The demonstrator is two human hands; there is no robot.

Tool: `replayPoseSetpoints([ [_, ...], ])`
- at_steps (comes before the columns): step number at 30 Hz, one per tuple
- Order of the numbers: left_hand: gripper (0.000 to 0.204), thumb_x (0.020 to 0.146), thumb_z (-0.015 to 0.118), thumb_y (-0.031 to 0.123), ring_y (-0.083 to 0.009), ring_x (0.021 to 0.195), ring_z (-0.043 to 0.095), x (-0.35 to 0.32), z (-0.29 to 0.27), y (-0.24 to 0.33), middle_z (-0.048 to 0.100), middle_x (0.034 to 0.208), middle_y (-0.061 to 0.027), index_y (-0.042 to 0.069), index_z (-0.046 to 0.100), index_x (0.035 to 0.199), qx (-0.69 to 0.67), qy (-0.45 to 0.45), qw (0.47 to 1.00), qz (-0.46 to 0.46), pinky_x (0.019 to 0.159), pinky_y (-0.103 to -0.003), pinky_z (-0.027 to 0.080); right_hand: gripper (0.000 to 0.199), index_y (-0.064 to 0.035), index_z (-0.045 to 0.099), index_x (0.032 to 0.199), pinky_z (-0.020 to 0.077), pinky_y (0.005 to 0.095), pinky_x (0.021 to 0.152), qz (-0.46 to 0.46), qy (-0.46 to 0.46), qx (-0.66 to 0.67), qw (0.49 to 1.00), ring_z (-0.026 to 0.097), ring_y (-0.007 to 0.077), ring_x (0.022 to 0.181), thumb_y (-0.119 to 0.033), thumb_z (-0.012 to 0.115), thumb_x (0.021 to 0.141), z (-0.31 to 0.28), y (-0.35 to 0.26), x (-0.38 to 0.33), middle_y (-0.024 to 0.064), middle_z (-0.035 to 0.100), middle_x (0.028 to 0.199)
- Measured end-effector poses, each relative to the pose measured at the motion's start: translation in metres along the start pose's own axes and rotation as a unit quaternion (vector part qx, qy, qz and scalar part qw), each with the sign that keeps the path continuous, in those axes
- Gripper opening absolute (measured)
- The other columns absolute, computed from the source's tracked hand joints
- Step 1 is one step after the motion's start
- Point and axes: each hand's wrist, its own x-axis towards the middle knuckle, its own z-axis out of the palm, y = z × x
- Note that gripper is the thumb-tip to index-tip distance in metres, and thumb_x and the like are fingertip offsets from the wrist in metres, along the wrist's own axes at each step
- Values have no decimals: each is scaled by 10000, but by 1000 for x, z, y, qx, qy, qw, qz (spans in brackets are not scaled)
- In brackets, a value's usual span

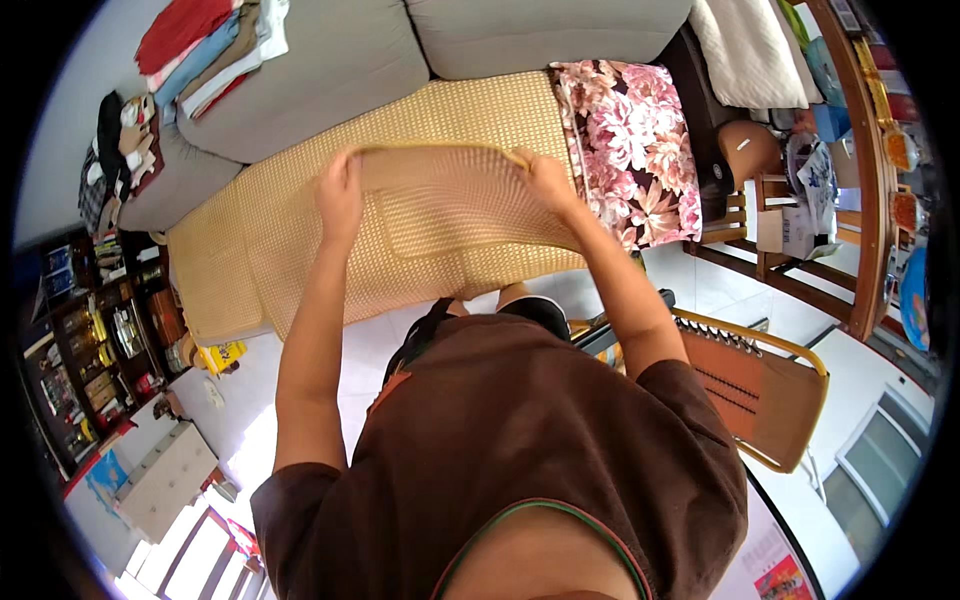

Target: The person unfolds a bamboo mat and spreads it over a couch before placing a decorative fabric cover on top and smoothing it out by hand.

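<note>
With both arms stretched forward, I hold up a tan woven mat (455,195) by its far edge, over the sofa seat. My left hand (340,195) is closed on the edge at the left, and my right hand (545,182) pinches it at the right. Between my hands the mat sags and is blurred by motion. A tan woven cover (215,225) of the same look lies along the sofa seat below; where the held mat ends and this cover begins I cannot tell. Right of my right hand lies a floral cloth (640,150) in pink and dark colours.
Folded clothes (215,45) lie on the grey sofa backrest (330,80) at the far left. A dark shelf (100,340) full of small things stands left. On the right are an orange-brown folding chair (755,385) and a wooden rack (850,200).
</note>
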Motion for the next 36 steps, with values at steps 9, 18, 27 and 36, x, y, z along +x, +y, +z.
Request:
replayPoseSetpoints([
  [9,205,943,474,87,-123,807,560,21,-75,-13,617,873,-55,-14,582,1086,-148,76,986,-34,724,-258,440,239,-102,675,1008,501,370,720,16,62,-5,998,651,302,788,-205,648,794,-2,-36,-11,140,673,891],
  [18,171,933,468,50,-115,844,558,6,-130,-40,608,930,-54,-11,585,1043,-117,60,991,27,744,-241,443,168,-37,564,980,448,445,722,-28,75,94,992,588,377,834,-161,535,870,51,-47,-94,213,601,853],
  [27,198,896,521,63,-138,825,583,60,-78,16,642,905,-72,-8,586,1069,-110,63,974,189,755,-267,452,190,-87,583,1046,472,401,685,9,227,78,971,606,375,797,-120,556,860,-54,-25,-128,202,616,855],
  [36,263,911,518,189,-208,911,609,164,139,182,651,1049,-98,49,602,1117,-110,-40,962,245,818,-293,455,187,-110,627,1007,463,436,653,121,364,-80,920,613,382,762,-231,554,885,-203,145,-71,218,619,820],
])
